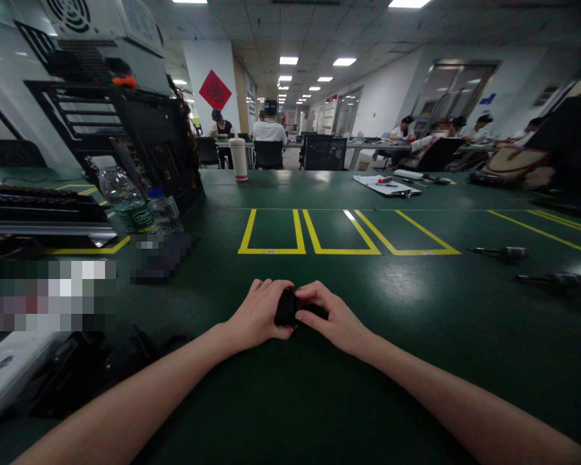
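Above the green table, my left hand [261, 310] is wrapped round a small black block-like object [285, 309]. Its exact kind does not show. My right hand [330, 316] pinches the right side of the same object with thumb and fingers. A dark part of it reaches between the right thumb and index finger. Both hands meet near the middle of the view, and the palms hide much of the object.
Yellow tape outlines [271, 252] mark the green table [290, 400]. On the left are an open computer case [159, 142], a water bottle [121, 194] and dark gear. Screwdrivers [503, 252] lie right; a cup [239, 158] and clipboard [386, 185] stand farther back. People sit beyond.
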Demonstrator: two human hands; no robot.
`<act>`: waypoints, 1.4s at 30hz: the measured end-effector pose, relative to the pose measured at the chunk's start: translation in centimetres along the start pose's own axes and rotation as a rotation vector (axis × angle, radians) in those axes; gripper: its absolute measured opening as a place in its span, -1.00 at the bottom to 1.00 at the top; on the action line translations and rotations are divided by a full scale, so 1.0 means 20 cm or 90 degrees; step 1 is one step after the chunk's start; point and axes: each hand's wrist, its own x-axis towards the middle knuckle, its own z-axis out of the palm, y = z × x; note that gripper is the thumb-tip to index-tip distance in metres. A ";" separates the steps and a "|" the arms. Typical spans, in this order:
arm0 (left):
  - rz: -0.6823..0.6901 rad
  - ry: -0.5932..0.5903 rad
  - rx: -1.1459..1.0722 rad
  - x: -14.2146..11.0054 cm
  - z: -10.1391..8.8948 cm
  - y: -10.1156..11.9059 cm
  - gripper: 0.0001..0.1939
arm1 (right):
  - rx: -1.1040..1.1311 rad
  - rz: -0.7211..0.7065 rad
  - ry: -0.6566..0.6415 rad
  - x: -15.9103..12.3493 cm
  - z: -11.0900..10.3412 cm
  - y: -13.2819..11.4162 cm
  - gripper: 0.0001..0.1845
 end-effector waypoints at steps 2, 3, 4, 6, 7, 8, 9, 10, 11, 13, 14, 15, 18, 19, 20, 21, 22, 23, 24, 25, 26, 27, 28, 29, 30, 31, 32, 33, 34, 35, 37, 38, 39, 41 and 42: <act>0.000 0.000 0.002 0.00 0.00 0.00 -0.40 | 0.001 0.011 -0.002 0.00 0.00 0.00 -0.70; 0.000 0.001 0.001 0.00 0.01 0.00 -0.40 | -0.006 0.015 -0.006 0.00 0.00 0.00 -0.69; 0.001 0.001 -0.002 0.00 0.00 0.00 -0.40 | -0.013 0.017 -0.011 0.00 0.00 -0.01 -0.68; 0.003 -0.002 -0.007 0.00 -0.01 0.00 -0.40 | -0.024 0.014 -0.026 0.00 -0.01 -0.01 -0.68; 0.003 -0.006 -0.008 0.00 -0.01 0.01 -0.41 | -0.028 0.008 -0.030 -0.01 -0.01 -0.01 -0.67; 0.005 -0.017 -0.009 0.00 -0.02 0.01 -0.41 | -0.033 0.000 -0.033 -0.01 -0.02 0.00 -0.66; 0.004 -0.022 -0.009 0.00 -0.03 0.02 -0.41 | -0.037 -0.008 -0.034 -0.01 -0.02 0.00 -0.65; 0.004 -0.027 -0.007 0.00 -0.03 0.02 -0.40 | -0.041 -0.014 -0.033 -0.01 -0.02 0.00 -0.64; 0.002 -0.027 -0.004 0.00 -0.03 0.02 -0.40 | -0.044 -0.018 -0.032 -0.01 -0.02 0.01 -0.64; 0.001 -0.016 -0.002 0.00 -0.03 0.01 -0.40 | -0.043 -0.021 -0.025 -0.01 -0.02 0.01 -0.68; 0.003 -0.012 -0.003 0.00 -0.02 0.01 -0.41 | -0.038 -0.021 -0.021 -0.01 -0.02 0.01 -0.72; 0.005 -0.008 -0.005 0.00 -0.01 0.01 -0.42 | -0.030 -0.021 -0.016 0.00 -0.01 0.01 -0.75; 0.003 -0.006 -0.006 0.00 -0.01 0.01 -0.42 | -0.007 -0.008 -0.013 0.00 -0.01 0.00 -0.75; 0.002 -0.010 -0.005 0.00 -0.02 0.01 -0.42 | -0.003 0.002 -0.016 0.00 -0.01 0.00 -0.73; 0.002 -0.020 -0.009 0.00 -0.02 0.02 -0.43 | -0.004 0.012 -0.021 0.00 -0.01 -0.01 -0.71; -0.001 -0.028 -0.012 0.00 -0.03 0.02 -0.44 | -0.006 0.020 -0.028 0.00 -0.01 -0.01 -0.70; -0.004 -0.034 -0.014 0.00 -0.04 0.03 -0.44 | -0.009 0.024 -0.035 0.00 -0.01 -0.02 -0.70; -0.007 -0.039 -0.015 0.00 -0.05 0.03 -0.44 | -0.014 0.024 -0.042 0.00 -0.01 -0.02 -0.69; -0.010 -0.041 -0.014 0.00 -0.05 0.04 -0.44 | -0.021 0.019 -0.047 0.00 -0.01 -0.02 -0.69; -0.011 -0.042 -0.012 0.00 -0.05 0.04 -0.43 | -0.032 0.011 -0.048 -0.01 -0.02 -0.02 -0.68; -0.010 -0.042 -0.010 0.00 -0.05 0.04 -0.42 | -0.044 0.004 -0.047 -0.01 -0.02 -0.01 -0.66; -0.007 -0.042 -0.008 0.00 -0.05 0.03 -0.41 | -0.056 -0.005 -0.043 -0.01 -0.03 -0.01 -0.64; -0.005 -0.038 -0.005 0.00 -0.04 0.03 -0.40 | -0.064 -0.012 -0.040 -0.01 -0.03 -0.01 -0.63; -0.003 -0.032 -0.002 0.00 -0.03 0.02 -0.39 | -0.068 -0.020 -0.038 -0.01 -0.03 0.00 -0.62; -0.002 -0.025 0.003 0.01 -0.02 0.02 -0.38 | -0.067 -0.024 -0.039 -0.01 -0.03 0.00 -0.62; -0.002 -0.015 0.009 0.01 -0.01 0.01 -0.37 | -0.064 -0.026 -0.041 -0.01 -0.03 0.00 -0.63; -0.001 -0.008 0.012 0.01 0.00 0.00 -0.37 | -0.061 -0.027 -0.039 -0.01 -0.03 0.01 -0.65; 0.001 -0.003 0.013 0.01 0.00 0.00 -0.37 | -0.058 -0.025 -0.035 -0.01 -0.03 0.01 -0.69; 0.003 0.000 0.012 0.01 0.01 0.00 -0.39 | -0.053 -0.022 -0.029 0.00 -0.02 0.01 -0.74; 0.006 -0.002 0.008 0.01 0.01 -0.01 -0.40 | -0.046 -0.018 -0.022 0.00 -0.02 0.01 -0.78; 0.006 -0.004 0.000 0.01 0.01 -0.01 -0.41 | -0.027 -0.007 -0.013 0.01 -0.01 0.01 -0.80; 0.006 -0.006 -0.003 0.01 0.01 -0.01 -0.42 | -0.018 0.002 -0.016 0.01 -0.01 0.01 -0.77; 0.005 -0.008 -0.007 0.01 0.00 0.00 -0.42 | -0.011 0.012 -0.020 0.01 -0.01 0.00 -0.74; 0.005 -0.014 -0.013 0.00 -0.01 0.00 -0.42 | -0.010 0.025 -0.029 0.01 -0.01 -0.01 -0.71; 0.005 -0.016 -0.015 0.00 -0.02 0.00 -0.42 | -0.014 0.026 -0.032 0.01 -0.02 -0.01 -0.70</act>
